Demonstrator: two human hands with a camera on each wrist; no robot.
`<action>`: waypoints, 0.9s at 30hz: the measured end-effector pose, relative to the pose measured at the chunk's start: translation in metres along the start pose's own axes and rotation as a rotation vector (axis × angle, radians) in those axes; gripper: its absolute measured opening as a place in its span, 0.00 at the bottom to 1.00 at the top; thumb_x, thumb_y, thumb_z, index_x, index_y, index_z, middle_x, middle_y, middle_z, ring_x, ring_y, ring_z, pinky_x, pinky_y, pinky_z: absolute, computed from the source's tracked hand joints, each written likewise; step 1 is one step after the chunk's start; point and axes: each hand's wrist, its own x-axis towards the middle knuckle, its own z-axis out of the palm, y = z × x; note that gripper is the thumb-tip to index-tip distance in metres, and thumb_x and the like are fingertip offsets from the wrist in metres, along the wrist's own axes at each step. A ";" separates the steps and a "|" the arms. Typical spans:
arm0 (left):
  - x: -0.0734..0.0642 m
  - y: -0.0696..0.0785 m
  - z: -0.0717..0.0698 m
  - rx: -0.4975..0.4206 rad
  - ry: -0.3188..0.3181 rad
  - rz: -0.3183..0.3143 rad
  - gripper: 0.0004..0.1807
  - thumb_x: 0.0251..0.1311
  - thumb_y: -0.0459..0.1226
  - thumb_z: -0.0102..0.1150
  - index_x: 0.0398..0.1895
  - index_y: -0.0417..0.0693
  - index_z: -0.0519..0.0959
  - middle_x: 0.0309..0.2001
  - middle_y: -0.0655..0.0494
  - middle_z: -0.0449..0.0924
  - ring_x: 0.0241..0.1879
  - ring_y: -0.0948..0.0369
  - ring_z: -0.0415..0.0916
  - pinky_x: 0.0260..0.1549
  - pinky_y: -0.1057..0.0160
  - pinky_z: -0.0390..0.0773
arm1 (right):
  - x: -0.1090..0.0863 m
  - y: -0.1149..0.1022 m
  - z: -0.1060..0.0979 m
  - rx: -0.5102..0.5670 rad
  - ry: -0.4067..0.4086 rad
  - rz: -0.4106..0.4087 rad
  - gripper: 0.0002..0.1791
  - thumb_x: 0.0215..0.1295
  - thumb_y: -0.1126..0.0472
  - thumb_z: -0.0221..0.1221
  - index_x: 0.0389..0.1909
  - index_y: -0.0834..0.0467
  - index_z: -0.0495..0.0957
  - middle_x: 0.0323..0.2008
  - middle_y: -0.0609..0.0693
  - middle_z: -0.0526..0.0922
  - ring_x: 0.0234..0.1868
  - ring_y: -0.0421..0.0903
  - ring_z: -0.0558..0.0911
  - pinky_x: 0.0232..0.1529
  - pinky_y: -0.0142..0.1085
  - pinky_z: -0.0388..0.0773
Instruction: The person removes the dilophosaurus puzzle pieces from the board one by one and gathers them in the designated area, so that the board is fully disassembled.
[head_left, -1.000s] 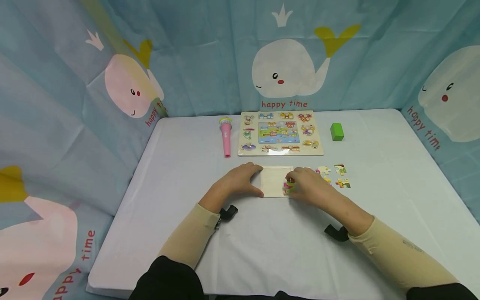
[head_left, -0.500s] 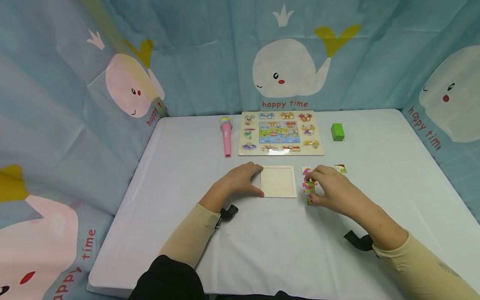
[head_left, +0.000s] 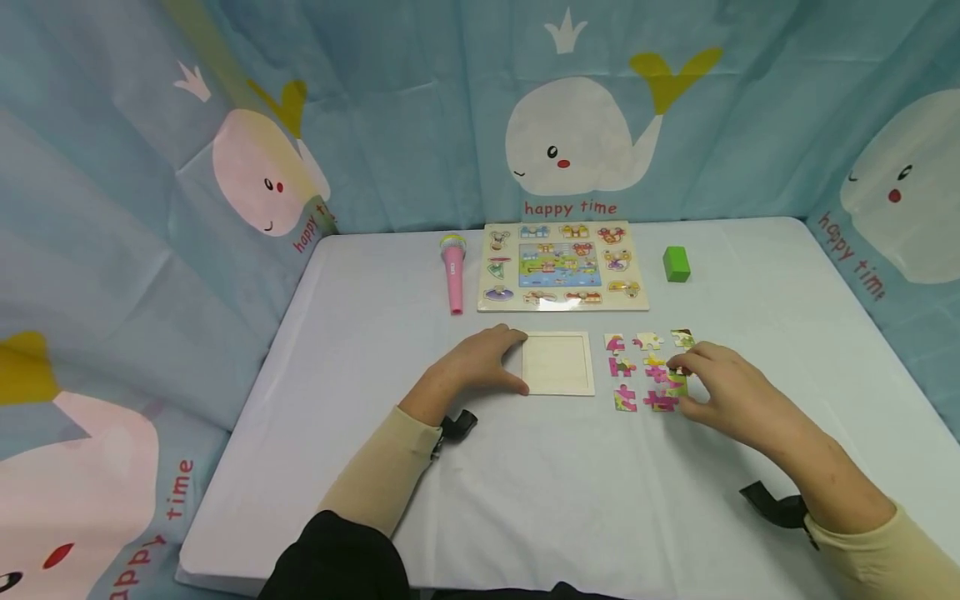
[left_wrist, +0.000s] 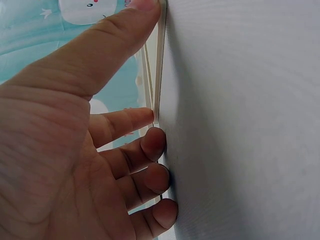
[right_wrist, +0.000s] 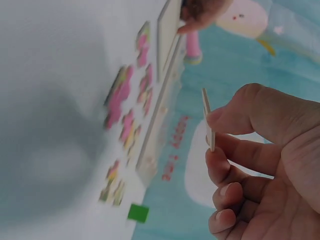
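My left hand (head_left: 483,360) rests at the left edge of a shallow pale wooden puzzle tray (head_left: 558,364). Its index fingertip and thumb (left_wrist: 120,37) touch the tray near the two left corners, spread apart. My right hand (head_left: 731,396) is raised over the right side of the loose pieces. Between thumb and fingers it pinches a thin jigsaw piece (right_wrist: 208,125), seen edge-on in the right wrist view. Several pink, yellow and green jigsaw pieces (head_left: 626,398) lie in rough columns right of the tray. The right hand hides part of the rightmost column.
Behind the tray lies a larger picture puzzle board (head_left: 562,304). A pink toy microphone (head_left: 453,279) is left of that board, and a green block (head_left: 677,264) stands to its right. A blue whale-print curtain (head_left: 420,117) hangs behind the white table (head_left: 360,333).
The right hand has moved right with the jigsaw piece, from over the tray's right side to beyond it, over the loose pieces. My left hand stays at the tray.
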 end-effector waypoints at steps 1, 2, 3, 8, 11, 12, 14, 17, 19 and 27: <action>0.000 0.001 0.000 -0.002 -0.002 -0.001 0.50 0.48 0.56 0.80 0.74 0.50 0.69 0.61 0.55 0.74 0.57 0.59 0.71 0.63 0.56 0.71 | -0.003 0.003 0.000 -0.001 -0.007 0.012 0.24 0.51 0.67 0.72 0.51 0.66 0.82 0.42 0.54 0.80 0.44 0.55 0.78 0.45 0.54 0.79; 0.000 0.001 0.000 -0.004 -0.003 -0.001 0.50 0.48 0.56 0.80 0.74 0.50 0.69 0.61 0.55 0.74 0.57 0.59 0.71 0.63 0.56 0.71 | -0.005 0.006 0.000 -0.004 -0.010 0.021 0.24 0.51 0.67 0.72 0.51 0.66 0.82 0.42 0.55 0.80 0.44 0.56 0.79 0.46 0.54 0.79; 0.000 0.001 0.000 -0.005 -0.003 -0.001 0.50 0.48 0.56 0.80 0.74 0.50 0.69 0.61 0.55 0.74 0.57 0.59 0.71 0.63 0.56 0.71 | -0.007 0.009 0.001 -0.005 -0.015 0.030 0.24 0.51 0.67 0.72 0.51 0.66 0.82 0.42 0.55 0.80 0.45 0.56 0.79 0.46 0.54 0.79; 0.001 0.001 0.001 -0.003 0.001 -0.006 0.51 0.47 0.56 0.80 0.74 0.51 0.69 0.61 0.56 0.74 0.56 0.59 0.71 0.62 0.57 0.71 | -0.014 0.024 0.006 -0.010 -0.050 0.061 0.24 0.51 0.67 0.71 0.52 0.67 0.82 0.42 0.56 0.80 0.45 0.58 0.79 0.46 0.56 0.79; 0.001 0.000 0.001 -0.011 0.000 -0.007 0.50 0.47 0.56 0.80 0.74 0.50 0.69 0.60 0.56 0.75 0.55 0.59 0.71 0.62 0.57 0.71 | -0.016 0.033 0.010 -0.010 -0.078 0.073 0.24 0.51 0.67 0.72 0.51 0.69 0.82 0.42 0.57 0.80 0.44 0.58 0.79 0.46 0.56 0.79; 0.002 0.000 0.001 -0.014 -0.001 -0.007 0.50 0.47 0.56 0.80 0.74 0.50 0.69 0.60 0.56 0.75 0.55 0.59 0.71 0.62 0.57 0.71 | -0.017 0.036 0.012 -0.012 -0.087 0.076 0.24 0.51 0.67 0.72 0.51 0.69 0.82 0.41 0.57 0.80 0.44 0.59 0.79 0.46 0.57 0.79; 0.001 -0.001 0.001 -0.013 0.001 0.000 0.50 0.48 0.56 0.80 0.74 0.50 0.69 0.60 0.56 0.75 0.55 0.59 0.71 0.62 0.57 0.71 | -0.017 0.040 0.013 -0.017 -0.106 0.080 0.23 0.51 0.67 0.73 0.50 0.69 0.82 0.41 0.57 0.80 0.44 0.59 0.79 0.47 0.58 0.78; 0.001 -0.001 0.000 -0.019 0.003 0.009 0.50 0.47 0.55 0.80 0.73 0.50 0.70 0.60 0.55 0.75 0.55 0.59 0.71 0.62 0.56 0.71 | -0.015 0.046 0.016 -0.020 -0.123 0.084 0.23 0.51 0.67 0.73 0.50 0.69 0.82 0.41 0.57 0.80 0.43 0.59 0.79 0.47 0.58 0.78; 0.001 -0.002 -0.001 -0.022 0.004 0.015 0.50 0.47 0.55 0.81 0.73 0.50 0.70 0.60 0.55 0.75 0.56 0.59 0.71 0.62 0.57 0.71 | -0.014 0.049 0.017 -0.018 -0.129 0.081 0.23 0.51 0.68 0.72 0.49 0.69 0.82 0.41 0.57 0.80 0.42 0.58 0.79 0.47 0.58 0.78; 0.001 -0.004 0.000 -0.067 0.003 0.016 0.50 0.47 0.54 0.82 0.72 0.49 0.70 0.59 0.56 0.75 0.55 0.60 0.70 0.63 0.58 0.70 | -0.014 0.058 0.026 0.027 -0.155 0.108 0.21 0.50 0.68 0.70 0.48 0.69 0.83 0.39 0.56 0.79 0.38 0.52 0.77 0.41 0.51 0.77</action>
